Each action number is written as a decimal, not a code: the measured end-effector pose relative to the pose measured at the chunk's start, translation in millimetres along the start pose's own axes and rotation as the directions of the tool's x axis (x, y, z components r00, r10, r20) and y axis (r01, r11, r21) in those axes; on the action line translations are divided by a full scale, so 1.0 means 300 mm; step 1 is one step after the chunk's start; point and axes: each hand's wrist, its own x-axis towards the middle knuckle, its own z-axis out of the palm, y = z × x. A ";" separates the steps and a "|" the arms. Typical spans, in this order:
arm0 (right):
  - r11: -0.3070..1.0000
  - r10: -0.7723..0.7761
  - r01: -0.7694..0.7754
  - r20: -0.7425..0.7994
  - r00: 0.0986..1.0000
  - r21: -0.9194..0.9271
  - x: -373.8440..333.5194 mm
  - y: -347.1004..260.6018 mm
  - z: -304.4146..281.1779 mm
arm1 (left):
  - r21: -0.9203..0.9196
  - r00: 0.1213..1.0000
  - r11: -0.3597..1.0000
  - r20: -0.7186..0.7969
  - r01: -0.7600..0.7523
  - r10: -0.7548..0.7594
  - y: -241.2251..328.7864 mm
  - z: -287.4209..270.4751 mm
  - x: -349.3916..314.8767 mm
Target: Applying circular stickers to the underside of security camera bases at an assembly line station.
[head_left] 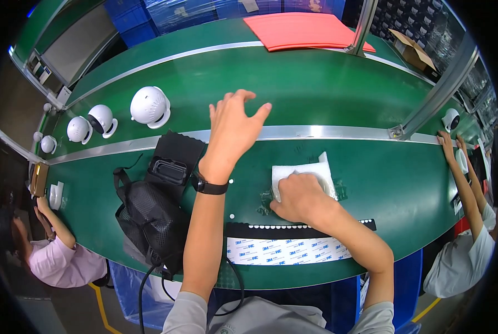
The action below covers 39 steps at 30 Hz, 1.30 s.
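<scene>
My left hand (233,131) is raised over the metal rail and the belt's near edge, fingers apart, holding nothing. A dark watch band (211,187) circles that wrist. On the green bench, my right hand (303,196) is curled over a white foam sheet (285,171), fingers bent down onto it. What lies beneath the hand is hidden. Crinkled clear plastic (341,190) shows at the foam's sides. Nearer me lie a black strip (243,230) edged with white dots and a white printed backing sheet (288,252).
Left of my forearm are a black mesh bag (157,222) and a black tray (169,171). White round cameras (150,107) stand on the green belt (316,83). Red sheets (310,30) lie at the far side. Co-workers sit at left (59,256) and right (463,256).
</scene>
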 end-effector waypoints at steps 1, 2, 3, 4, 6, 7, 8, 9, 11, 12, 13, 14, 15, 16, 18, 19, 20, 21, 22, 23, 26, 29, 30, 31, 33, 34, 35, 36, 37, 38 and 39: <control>1.000 -0.001 0.001 -0.001 1.000 -0.001 0.001 0.007 0.006 | 0.001 1.000 1.000 -0.002 0.000 0.000 -0.025 0.004 0.003; 0.999 -0.023 0.024 -0.029 0.999 0.038 0.002 0.016 0.014 | 0.023 0.998 0.998 0.032 0.057 -0.058 -0.047 0.008 0.006; 0.996 -0.043 0.047 -0.058 0.997 0.076 0.004 0.022 0.019 | 0.047 0.991 0.992 0.064 0.113 -0.116 -0.063 0.012 0.008; 0.996 -0.043 0.048 -0.060 0.997 0.075 0.007 0.027 0.020 | 0.047 0.991 0.993 0.063 0.112 -0.115 -0.082 0.024 0.011; 0.995 -0.055 0.059 -0.047 0.997 0.080 0.011 0.033 0.021 | 0.174 0.990 0.976 0.030 0.132 -0.140 -0.120 0.051 0.016; 0.995 -0.055 0.059 -0.049 0.997 0.080 0.011 0.033 0.019 | 0.174 0.990 0.976 0.029 0.131 -0.138 -0.134 0.061 0.020; 0.994 -0.057 0.061 -0.040 0.998 0.092 0.011 0.033 0.017 | 0.210 0.984 0.962 -0.032 0.177 -0.174 -0.147 0.069 0.025; 0.993 -0.055 0.057 -0.027 0.998 0.105 0.012 0.039 0.018 | 0.239 0.974 0.945 -0.090 0.225 -0.209 -0.164 0.087 0.032; 0.993 -0.063 0.067 -0.041 0.997 0.101 0.011 0.041 0.018 | 0.221 0.957 0.941 -0.199 0.256 -0.213 -0.220 0.099 0.053; 0.992 -0.071 0.076 -0.050 0.996 0.099 0.012 0.042 0.019 | 0.199 0.927 0.937 -0.303 0.287 -0.220 -0.255 0.109 0.064; 0.992 -0.073 0.078 -0.052 0.996 0.098 0.011 0.040 0.015 | 0.200 0.927 0.937 -0.305 0.287 -0.219 -0.292 0.119 0.070; 0.992 -0.068 0.072 -0.038 0.997 0.100 0.009 0.039 0.010 | 0.101 0.890 0.947 -0.383 0.305 -0.246 -0.329 0.130 0.075; 0.993 -0.061 0.063 -0.023 0.998 0.101 0.009 0.040 0.005 | -0.001 0.846 0.950 -0.454 0.312 -0.278 -0.342 0.136 0.080; 0.993 -0.061 0.064 -0.025 0.998 0.100 0.009 0.040 0.003 | -0.091 0.803 0.954 -0.520 0.287 -0.292 -0.345 0.158 0.082; 0.996 -0.038 0.039 -0.010 0.999 0.086 0.009 0.038 0.005 | -0.418 0.762 0.883 -0.494 0.215 -0.419 -0.378 0.157 0.086; 0.996 -0.038 0.039 -0.013 0.999 0.084 0.009 0.035 0.005 | -0.694 0.733 0.710 -0.422 0.117 -0.533 -0.395 0.154 0.088; 0.996 -0.044 0.045 -0.016 0.999 0.080 0.010 0.030 0.005 | -0.831 0.688 0.552 -0.358 0.074 -0.631 -0.410 0.153 0.092; 0.996 -0.045 0.046 -0.016 0.999 0.077 0.009 0.030 0.005 | -0.832 0.690 0.549 -0.356 0.073 -0.631 -0.423 0.149 0.093; 0.996 -0.043 0.044 -0.016 0.999 0.076 0.008 0.031 0.004 | -0.936 0.702 0.351 -0.244 0.010 -0.669 -0.440 0.138 0.092; 0.996 -0.041 0.042 -0.008 0.999 0.081 0.007 0.031 0.002 | -0.990 0.721 0.134 -0.127 -0.049 -0.681 -0.458 0.126 0.092; 0.996 -0.026 0.026 0.001 1.000 0.080 0.006 0.033 -0.001 | -0.996 0.750 0.028 -0.086 -0.090 -0.656 -0.455 0.111 0.096; 0.997 -0.021 0.021 0.002 1.000 0.079 0.005 0.028 -0.002 | -0.986 0.759 -0.091 -0.046 -0.137 -0.650 -0.447 0.100 0.093; 0.996 -0.020 0.020 0.003 1.000 0.085 0.004 0.027 -0.004 | -0.979 0.766 -0.142 -0.020 -0.145 -0.643 -0.451 0.101 0.092; 0.996 -0.020 0.020 0.001 1.000 0.083 0.002 0.024 -0.006 | -0.979 0.766 -0.143 -0.022 -0.148 -0.642 -0.457 0.099 0.091; 0.995 -0.012 0.012 -0.006 1.000 0.096 -0.001 0.021 -0.006 | -0.953 0.777 -0.249 0.024 -0.172 -0.630 -0.469 0.091 0.090; 0.995 -0.009 0.010 -0.009 1.000 0.095 -0.001 0.021 -0.004 | -0.952 0.779 -0.251 0.025 -0.172 -0.627 -0.475 0.088 0.092; 0.996 -0.006 0.007 -0.008 1.000 0.088 0.000 0.019 -0.003 | -0.912 0.764 -0.359 0.088 -0.196 -0.639 -0.481 0.084 0.095; 0.997 -0.004 0.005 -0.006 1.000 0.081 -0.001 0.018 -0.004 | -0.859 0.749 -0.461 0.152 -0.222 -0.645 -0.475 0.077 0.096; 0.997 -0.003 0.004 -0.008 1.000 0.080 -0.003 0.016 -0.007 | -0.858 0.750 -0.462 0.152 -0.223 -0.644 -0.469 0.072 0.096; 0.997 0.003 -0.003 0.000 1.000 0.083 -0.004 0.014 -0.010 | -0.830 0.749 -0.510 0.186 -0.227 -0.636 -0.464 0.065 0.096; 0.996 0.009 -0.010 0.008 1.000 0.086 -0.003 0.014 -0.011 | -0.798 0.748 -0.556 0.220 -0.231 -0.626 -0.457 0.059 0.098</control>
